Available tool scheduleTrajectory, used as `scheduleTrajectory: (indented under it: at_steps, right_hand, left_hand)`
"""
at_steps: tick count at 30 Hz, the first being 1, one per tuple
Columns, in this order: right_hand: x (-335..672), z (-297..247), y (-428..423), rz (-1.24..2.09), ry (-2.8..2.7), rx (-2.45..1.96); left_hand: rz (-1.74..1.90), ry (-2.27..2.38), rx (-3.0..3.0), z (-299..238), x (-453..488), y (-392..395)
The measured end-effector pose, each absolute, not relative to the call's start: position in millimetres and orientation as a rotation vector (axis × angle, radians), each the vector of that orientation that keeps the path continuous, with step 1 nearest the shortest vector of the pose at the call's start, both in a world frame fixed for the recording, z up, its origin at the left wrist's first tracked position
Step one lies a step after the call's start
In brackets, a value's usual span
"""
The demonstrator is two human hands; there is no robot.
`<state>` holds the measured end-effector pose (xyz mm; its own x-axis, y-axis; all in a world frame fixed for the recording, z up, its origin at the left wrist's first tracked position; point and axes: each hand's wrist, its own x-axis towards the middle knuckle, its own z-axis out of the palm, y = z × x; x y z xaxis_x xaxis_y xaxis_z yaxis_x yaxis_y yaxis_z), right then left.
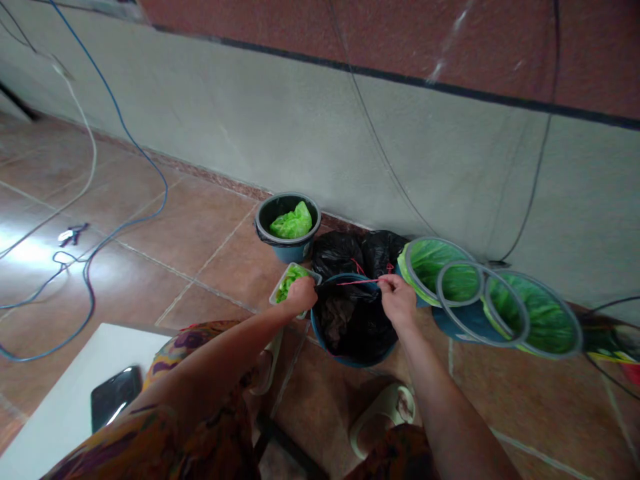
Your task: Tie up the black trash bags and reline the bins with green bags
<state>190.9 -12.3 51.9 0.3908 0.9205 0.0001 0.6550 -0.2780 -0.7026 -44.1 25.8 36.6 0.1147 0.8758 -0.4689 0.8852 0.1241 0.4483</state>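
Between my knees stands a blue bin (320,337) with a black trash bag (373,327) in it; something dark brown and crumpled lies inside. My right hand (399,298) pinches a pink drawstring (357,282) that stretches taut across the far side of the bin's mouth. At the other end, my left hand (303,293) is closed on the black edge of the bag. Just behind that hand sits a clear plastic tub (275,295) with bright green plastic bags (289,280), partly covered by my fingers.
Two tied black bags (336,250) rest against the wall. A bin (291,252) with a green bag stands behind left. Green-lined bins (547,313) and a loose grey ring (445,300) are at right. A phone (116,398) lies on a white surface (55,413); cables (120,110) trail left.
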Motion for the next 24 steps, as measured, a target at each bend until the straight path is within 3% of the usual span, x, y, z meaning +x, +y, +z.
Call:
scheduleTrajectory:
  at_steps: [5, 12, 18, 24]
  right_hand:
    - [194.2, 75.9, -27.0, 0.73, -1.155, -1.674]
    - [172.3, 78.2, -74.9, 0.943, -1.934, -1.872]
    - [147.0, 69.8, -103.3, 1.114, -2.35, -1.77]
    - [120.5, 57.5, -124.0, 0.843, -2.596, -1.89]
  left_hand:
    - [-0.086, 1.714, 1.904, 41.8, -39.8, 25.0]
    - [-0.087, 1.673, 1.966, 46.9, -32.6, 23.0]
    - [-0.065, 1.67, 1.995, 48.4, -28.0, 18.1]
    - [-0.084, 1.674, 1.969, 47.4, -25.8, 19.1]
